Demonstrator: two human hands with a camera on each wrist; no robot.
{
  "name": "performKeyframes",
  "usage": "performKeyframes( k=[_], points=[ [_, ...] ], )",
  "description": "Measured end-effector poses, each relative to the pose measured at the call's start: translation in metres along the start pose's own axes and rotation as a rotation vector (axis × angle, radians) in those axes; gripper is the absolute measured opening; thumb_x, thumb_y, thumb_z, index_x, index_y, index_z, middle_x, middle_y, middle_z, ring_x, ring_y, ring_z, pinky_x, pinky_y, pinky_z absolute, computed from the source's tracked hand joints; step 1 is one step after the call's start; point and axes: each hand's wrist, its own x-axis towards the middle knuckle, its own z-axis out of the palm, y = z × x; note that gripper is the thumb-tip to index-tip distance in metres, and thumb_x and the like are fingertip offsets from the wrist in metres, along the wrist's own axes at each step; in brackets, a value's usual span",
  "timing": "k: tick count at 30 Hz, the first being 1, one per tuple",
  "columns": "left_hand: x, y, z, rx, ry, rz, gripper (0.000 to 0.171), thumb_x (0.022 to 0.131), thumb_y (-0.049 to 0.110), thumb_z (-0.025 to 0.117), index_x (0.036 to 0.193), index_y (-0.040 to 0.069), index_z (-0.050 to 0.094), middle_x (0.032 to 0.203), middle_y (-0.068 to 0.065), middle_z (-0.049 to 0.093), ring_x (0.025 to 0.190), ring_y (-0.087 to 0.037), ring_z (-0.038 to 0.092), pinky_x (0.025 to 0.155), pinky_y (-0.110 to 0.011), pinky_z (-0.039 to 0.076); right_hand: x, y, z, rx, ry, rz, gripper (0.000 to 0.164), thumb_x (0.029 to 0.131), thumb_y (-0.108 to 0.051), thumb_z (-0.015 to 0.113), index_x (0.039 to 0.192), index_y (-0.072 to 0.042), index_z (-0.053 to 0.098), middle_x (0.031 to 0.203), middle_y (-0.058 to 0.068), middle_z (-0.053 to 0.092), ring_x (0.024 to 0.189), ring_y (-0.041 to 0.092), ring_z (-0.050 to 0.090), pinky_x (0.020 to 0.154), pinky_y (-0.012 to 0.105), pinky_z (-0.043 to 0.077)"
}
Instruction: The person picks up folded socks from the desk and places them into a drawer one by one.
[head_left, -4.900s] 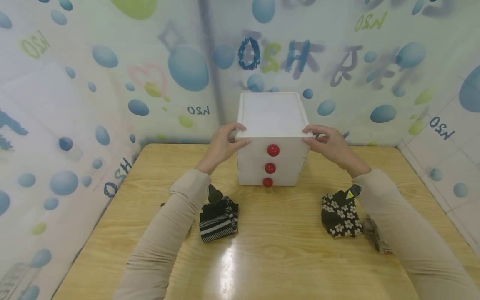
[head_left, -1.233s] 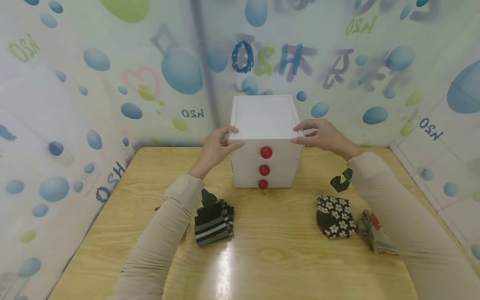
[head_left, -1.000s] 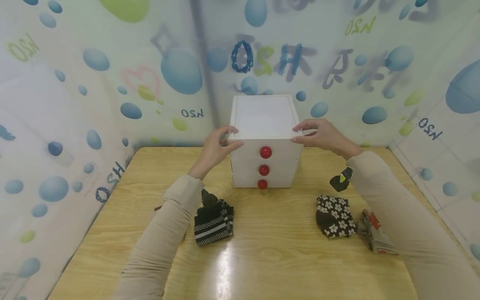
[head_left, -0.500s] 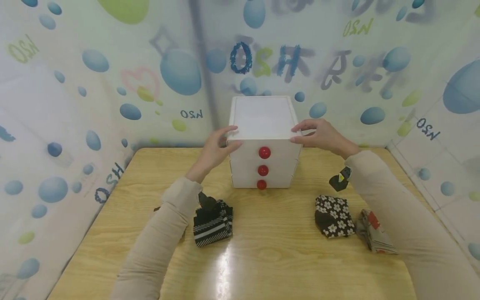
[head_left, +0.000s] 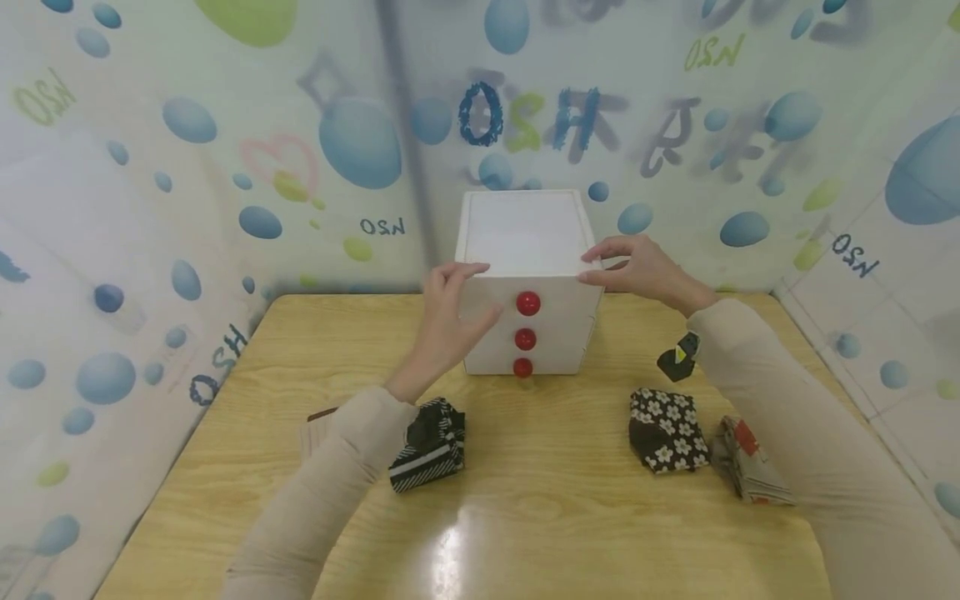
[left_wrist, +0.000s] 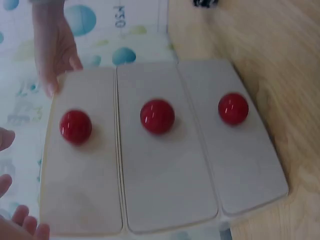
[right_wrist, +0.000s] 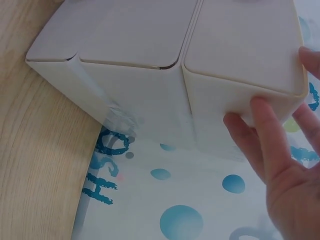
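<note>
A white three-drawer cabinet (head_left: pixel 530 233) with red round knobs stands on the table, all its drawers closed. My left hand (head_left: pixel 441 329) is at its front left, index finger over the top edge and thumb spread away from the front, near the top knob (head_left: pixel 528 303). In the left wrist view the fingertips (left_wrist: pixel 5 185) lie beside the cabinet's top end, apart from the knobs. My right hand (head_left: pixel 641 271) grips the top right front corner, thumb at the front. The right wrist view shows its fingers (right_wrist: pixel 267 130) against the side wall.
A black striped folded sock (head_left: pixel 431 454) and a striped beige cloth item (head_left: pixel 318 425) lie by the left forearm. On the right are a floral folded sock (head_left: pixel 667 429) and a grey-brown folded item (head_left: pixel 750 467), partly behind the sleeve. The wooden table (head_left: pixel 547 525) meets printed walls.
My left hand has let go of the cabinet's top left corner and shifted right, its thumb lowering off the edge towards the top knob. The right hand keeps its grip.
</note>
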Motion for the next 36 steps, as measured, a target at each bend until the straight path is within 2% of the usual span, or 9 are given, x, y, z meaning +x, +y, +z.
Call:
performKeyframes(
  k=[3, 6, 9, 12, 15, 24, 32, 36],
  points=[
    [-0.006, 0.005, 0.006, -0.006, -0.012, 0.06, 0.044, 0.078, 0.014, 0.066, 0.118, 0.007, 0.05, 0.112, -0.013, 0.038, 0.107, -0.024, 0.032, 0.087, -0.039, 0.032, 0.001, 0.001, 0.0, 0.0, 0.003, -0.005, 0.045, 0.076, -0.033, 0.069, 0.109, -0.006, 0.058, 0.121, 0.009, 0.049, 0.102, 0.032, 0.054, 0.077, 0.04, 0.05],
    [-0.009, 0.008, 0.011, -0.035, -0.058, 0.078, 0.043, 0.078, 0.011, 0.066, 0.117, 0.005, 0.051, 0.108, -0.014, 0.041, 0.103, -0.024, 0.037, 0.087, -0.037, 0.034, 0.001, 0.001, 0.001, -0.001, 0.007, -0.006, 0.044, 0.076, -0.032, 0.069, 0.109, -0.006, 0.058, 0.121, 0.008, 0.049, 0.102, 0.031, 0.054, 0.077, 0.04, 0.05],
    [-0.01, 0.009, 0.015, -0.085, -0.142, 0.049, 0.042, 0.08, 0.011, 0.065, 0.119, 0.004, 0.049, 0.11, -0.014, 0.045, 0.101, -0.023, 0.043, 0.085, -0.035, 0.04, 0.001, 0.001, 0.001, -0.004, 0.002, -0.007, 0.045, 0.076, -0.033, 0.069, 0.11, -0.006, 0.058, 0.121, 0.009, 0.049, 0.103, 0.031, 0.054, 0.077, 0.04, 0.05],
    [-0.012, 0.008, 0.019, -0.134, -0.218, -0.011, 0.042, 0.082, 0.015, 0.063, 0.12, 0.003, 0.048, 0.113, -0.013, 0.049, 0.1, -0.024, 0.048, 0.083, -0.035, 0.045, 0.001, 0.002, 0.001, -0.004, -0.001, -0.013, 0.045, 0.076, -0.034, 0.069, 0.11, -0.006, 0.058, 0.12, 0.008, 0.049, 0.102, 0.029, 0.055, 0.077, 0.039, 0.05],
    [-0.013, 0.004, 0.023, -0.156, -0.263, -0.071, 0.041, 0.084, 0.016, 0.062, 0.121, 0.004, 0.048, 0.114, -0.012, 0.051, 0.099, -0.024, 0.052, 0.08, -0.032, 0.047, 0.001, 0.002, 0.001, 0.004, -0.004, -0.02, 0.043, 0.076, -0.032, 0.069, 0.11, -0.007, 0.058, 0.119, 0.007, 0.05, 0.1, 0.028, 0.056, 0.075, 0.038, 0.051],
    [-0.012, -0.005, 0.029, -0.187, -0.281, -0.199, 0.039, 0.085, 0.019, 0.06, 0.121, 0.011, 0.047, 0.115, -0.009, 0.054, 0.088, -0.017, 0.058, 0.075, -0.027, 0.05, -0.002, 0.0, 0.002, 0.033, -0.009, -0.018, 0.04, 0.077, -0.027, 0.069, 0.109, -0.006, 0.058, 0.117, 0.007, 0.05, 0.098, 0.027, 0.057, 0.072, 0.035, 0.052],
    [-0.005, -0.008, 0.032, -0.171, -0.264, -0.183, 0.039, 0.085, 0.019, 0.061, 0.121, 0.012, 0.049, 0.109, -0.009, 0.057, 0.086, -0.018, 0.059, 0.072, -0.026, 0.05, -0.001, 0.001, 0.0, 0.017, -0.007, -0.005, 0.042, 0.077, -0.03, 0.069, 0.11, -0.005, 0.058, 0.12, 0.009, 0.049, 0.103, 0.031, 0.053, 0.076, 0.039, 0.05],
    [-0.002, -0.009, 0.034, -0.192, -0.267, -0.198, 0.039, 0.084, 0.015, 0.061, 0.121, 0.011, 0.049, 0.109, -0.01, 0.057, 0.085, -0.02, 0.06, 0.068, -0.025, 0.052, -0.001, 0.0, 0.0, 0.025, -0.012, -0.003, 0.042, 0.077, -0.029, 0.069, 0.11, -0.004, 0.057, 0.12, 0.01, 0.049, 0.103, 0.032, 0.053, 0.076, 0.038, 0.05]
  ],
)
